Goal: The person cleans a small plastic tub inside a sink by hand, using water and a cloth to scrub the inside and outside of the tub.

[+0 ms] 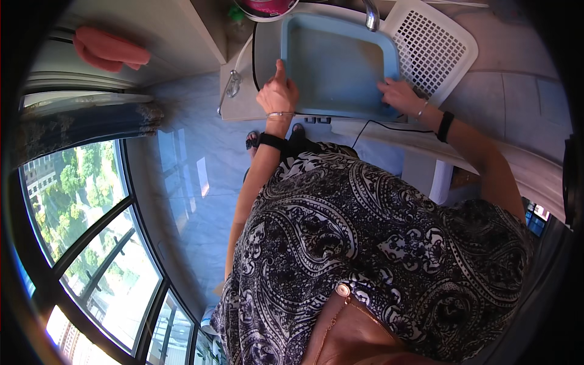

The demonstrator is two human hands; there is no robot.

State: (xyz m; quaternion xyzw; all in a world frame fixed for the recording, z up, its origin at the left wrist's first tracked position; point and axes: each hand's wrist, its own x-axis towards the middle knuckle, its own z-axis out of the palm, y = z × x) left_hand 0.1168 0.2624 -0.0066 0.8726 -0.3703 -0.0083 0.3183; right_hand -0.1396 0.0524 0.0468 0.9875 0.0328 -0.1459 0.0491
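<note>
A shallow blue plastic tray (335, 68) with a raised rim rests over a sink set in the counter. Along its left rim lies my left hand (277, 95), gripping the edge with the index finger stretched out along it. My right hand (401, 96) holds the opposite rim near the lower right corner, its fingertips reaching over the edge. The tray's bottom looks bare apart from shadow and a faint sheen. Where my fingers curl under the rim is hidden.
A chrome faucet (372, 16) hangs over the tray's far edge. To the right lies a white perforated plastic basket (431, 50). A pink-and-white tub (267, 7) stands at the back, and a chrome fitting (234, 83) with a white hose is at left. A black cable (392, 127) runs below the counter edge.
</note>
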